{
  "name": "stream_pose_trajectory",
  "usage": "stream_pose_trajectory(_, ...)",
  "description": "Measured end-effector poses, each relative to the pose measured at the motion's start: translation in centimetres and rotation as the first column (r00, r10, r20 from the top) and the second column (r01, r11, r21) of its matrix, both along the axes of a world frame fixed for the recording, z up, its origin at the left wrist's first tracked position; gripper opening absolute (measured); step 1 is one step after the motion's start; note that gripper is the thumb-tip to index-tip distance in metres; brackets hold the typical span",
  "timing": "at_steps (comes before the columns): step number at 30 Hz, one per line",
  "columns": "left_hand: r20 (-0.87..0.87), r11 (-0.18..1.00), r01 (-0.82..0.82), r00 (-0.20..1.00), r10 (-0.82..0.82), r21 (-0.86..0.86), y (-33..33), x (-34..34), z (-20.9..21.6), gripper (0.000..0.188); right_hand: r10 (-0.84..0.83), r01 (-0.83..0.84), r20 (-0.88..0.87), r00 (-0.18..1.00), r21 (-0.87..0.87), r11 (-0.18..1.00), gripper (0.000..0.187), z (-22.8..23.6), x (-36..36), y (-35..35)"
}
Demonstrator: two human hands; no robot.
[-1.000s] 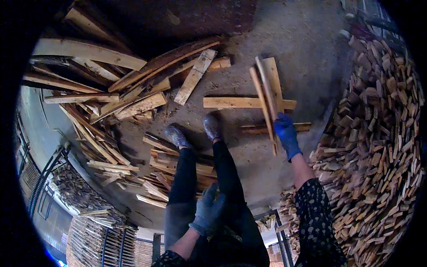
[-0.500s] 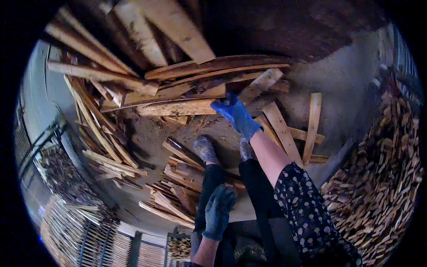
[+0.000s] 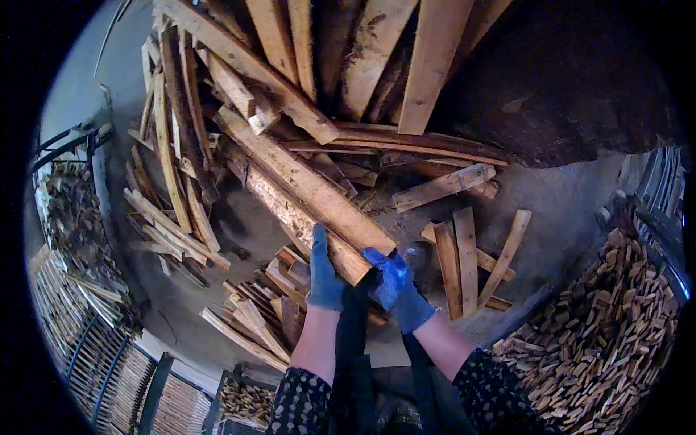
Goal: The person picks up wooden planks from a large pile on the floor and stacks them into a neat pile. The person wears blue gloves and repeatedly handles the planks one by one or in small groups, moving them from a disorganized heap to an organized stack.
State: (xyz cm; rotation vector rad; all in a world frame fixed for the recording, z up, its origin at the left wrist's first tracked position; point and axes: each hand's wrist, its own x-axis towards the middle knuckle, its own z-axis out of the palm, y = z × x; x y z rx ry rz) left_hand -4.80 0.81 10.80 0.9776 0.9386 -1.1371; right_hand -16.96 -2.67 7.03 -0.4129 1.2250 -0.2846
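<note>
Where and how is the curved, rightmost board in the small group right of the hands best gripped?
Probably just past the middle of the curved board, the right hand coming from the right: its narrow width looks suited to one hand, and the neighbouring board crowds its near end on the left. It lies over a crossing plank, perhaps leaving room underneath.

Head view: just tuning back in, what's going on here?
A person in blue gloves is handling a long timber; I can't tell if it's one piece or two side by side. The right hand grips its near end, and the left hand is against its side. Its far end points toward a jumbled pile of boards. Crossed boards lie on the floor beyond the right hand.
</note>
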Motion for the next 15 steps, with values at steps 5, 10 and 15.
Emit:
stream_pose_trajectory(5, 0.055, 0.999, 0.032, 0.998, -0.033, 0.016, -0.4, 1.5, 5.1, 0.051, 0.271, -0.271, -0.015, 0.962, -0.01, 0.962, 0.044, 6.0, -1.7, -2.0)
stream_pose_trajectory(10, -0.138, 0.983, 0.17, 0.978, -0.158, 0.075, 3.7, -4.7, 11.6, 0.04, -0.282, 0.27, -0.003, 0.959, 0.294, 0.917, 0.045, 17.9, -6.5, -2.0)
stream_pose_trajectory(15, -0.238, 0.959, 0.26, 0.944, -0.228, 0.112, 5.8, -11.7, 17.7, 0.035, 0.377, -0.328, -0.316, 0.871, 0.197, 0.924, 0.046, 26.1, -24.2, 3.3)
